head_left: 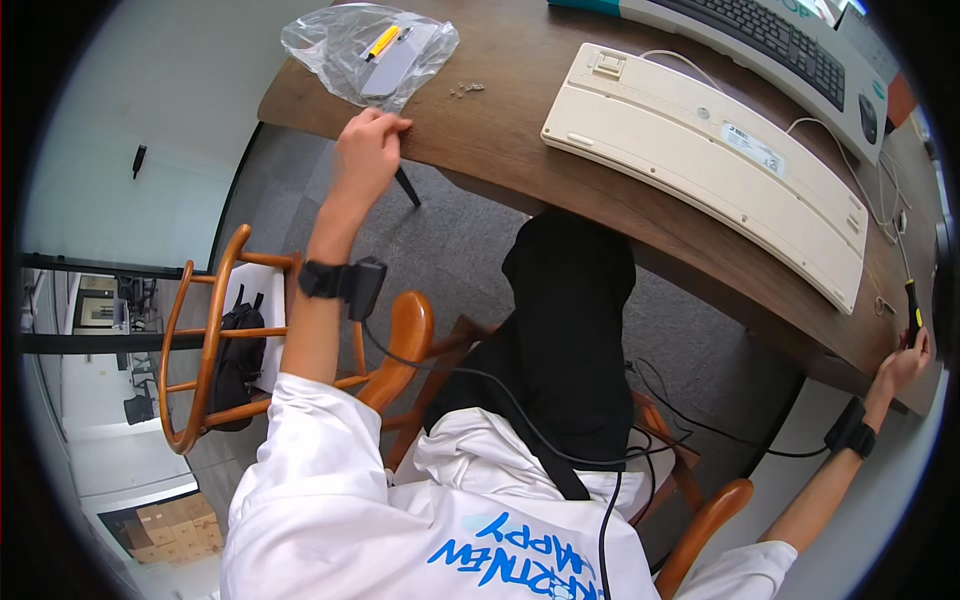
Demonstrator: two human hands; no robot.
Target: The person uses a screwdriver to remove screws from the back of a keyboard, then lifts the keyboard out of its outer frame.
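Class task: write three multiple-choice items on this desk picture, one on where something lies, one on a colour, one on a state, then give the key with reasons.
1. Where does the clear plastic bag lie?
A on the chair
B on the table's far left corner
C on the floor

2. What colour is the upturned keyboard?
A cream
B red
C blue

3. What is the right hand doing?
A hanging free
B touching a dark-handled screwdriver
C typing

Key: B, bag rests on the table beyond the left hand; A, its underside is cream; B, fingers meet the handle.
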